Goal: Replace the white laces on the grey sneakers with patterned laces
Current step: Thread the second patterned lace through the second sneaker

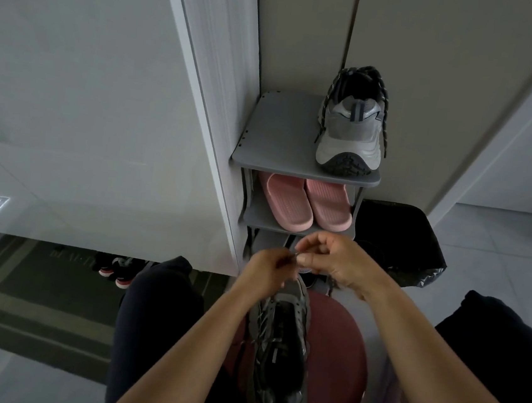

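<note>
Lace (295,255) pinched by L hand (267,268), R hand (334,257) (grey sneaker (278,350), round stool (342,340)).

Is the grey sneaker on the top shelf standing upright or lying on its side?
Upright: the grey sneaker rests on its sole on the top shelf, heel toward the camera.

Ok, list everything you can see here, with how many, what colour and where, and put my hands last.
shoe rack: one, grey, by the wall
sneaker on rack: one, grey, top shelf
patterned laces: count unclear, dark speckled, draped over that sneaker
slides: two, pink, second shelf
stool: one, dark red, between the knees
sneaker on stool: one, dark grey, on it
bag: one, black, floor right of rack
doormat: one, dark, floor at left
small shoes: count unclear, red-white-black, beyond doormat
lace end: one, dark, above stool sneaker's toe
left hand: one, pinching lace end
right hand: one, pinching lace end
</note>
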Demonstrator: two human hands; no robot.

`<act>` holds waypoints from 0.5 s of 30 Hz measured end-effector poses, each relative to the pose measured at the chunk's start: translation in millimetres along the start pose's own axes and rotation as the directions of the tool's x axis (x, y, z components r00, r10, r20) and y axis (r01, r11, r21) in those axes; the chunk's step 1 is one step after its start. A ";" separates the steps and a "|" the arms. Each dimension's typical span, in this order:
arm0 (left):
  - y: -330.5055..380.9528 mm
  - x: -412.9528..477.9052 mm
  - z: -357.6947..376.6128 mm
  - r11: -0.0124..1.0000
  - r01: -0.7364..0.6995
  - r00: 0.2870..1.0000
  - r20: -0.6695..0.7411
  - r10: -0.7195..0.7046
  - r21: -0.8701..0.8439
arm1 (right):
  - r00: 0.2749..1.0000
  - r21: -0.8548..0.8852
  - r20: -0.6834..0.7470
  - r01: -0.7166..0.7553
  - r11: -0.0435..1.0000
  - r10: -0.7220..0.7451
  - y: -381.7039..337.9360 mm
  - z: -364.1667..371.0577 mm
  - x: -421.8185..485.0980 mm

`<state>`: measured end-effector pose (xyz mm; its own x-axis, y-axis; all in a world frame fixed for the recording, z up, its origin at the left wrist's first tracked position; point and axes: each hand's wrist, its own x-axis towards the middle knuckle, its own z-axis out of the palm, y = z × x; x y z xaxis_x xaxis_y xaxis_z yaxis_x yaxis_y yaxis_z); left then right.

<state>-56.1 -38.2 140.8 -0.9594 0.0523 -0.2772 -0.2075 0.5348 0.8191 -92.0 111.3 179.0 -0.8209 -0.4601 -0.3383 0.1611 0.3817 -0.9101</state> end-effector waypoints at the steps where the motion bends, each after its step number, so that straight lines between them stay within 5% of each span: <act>1: -0.4 4.8 -3.3 0.998 0.013 0.998 -0.060 -0.016 -0.054 | 1.000 -0.066 -0.017 -0.021 0.998 0.020 1.3 -5.8 -0.3; 3: 0.7 9.8 -12.3 0.991 0.023 0.986 -0.159 -0.044 -0.128 | 0.994 -0.307 -0.076 -0.099 0.947 0.080 16.8 -18.0 -0.6; 5: 3.0 14.2 -20.2 0.984 0.027 0.978 -0.199 -0.063 -0.177 | 0.978 -0.316 -0.134 -0.194 0.929 0.159 36.4 -23.4 -4.7; 7: 5.9 17.4 -22.3 0.978 0.028 0.967 -0.244 -0.079 -0.209 | 0.960 0.044 -0.159 -0.226 0.973 0.230 46.2 -20.8 -9.5; 9: 10.8 14.1 -19.2 0.977 0.016 0.952 -0.296 -0.080 -0.214 | 0.965 0.445 -0.144 -0.136 0.885 0.221 40.4 -16.0 -12.4; 12: 27.0 -9.8 7.1 0.909 -0.039 0.998 0.019 0.052 -0.415 | 0.985 0.751 -0.122 0.013 0.661 0.120 15.5 -14.4 -9.2; 15: 28.8 -34.5 45.8 0.878 -0.011 0.946 0.280 0.164 -0.478 | 0.988 0.844 -0.120 0.047 0.534 0.102 -2.7 -16.9 -4.3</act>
<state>-20.3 14.0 150.9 -0.8881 0.3730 -0.2687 -0.2635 0.0658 0.9624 -98.2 125.8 186.9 -0.8598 -0.3196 -0.3982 0.5099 -0.4946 -0.7039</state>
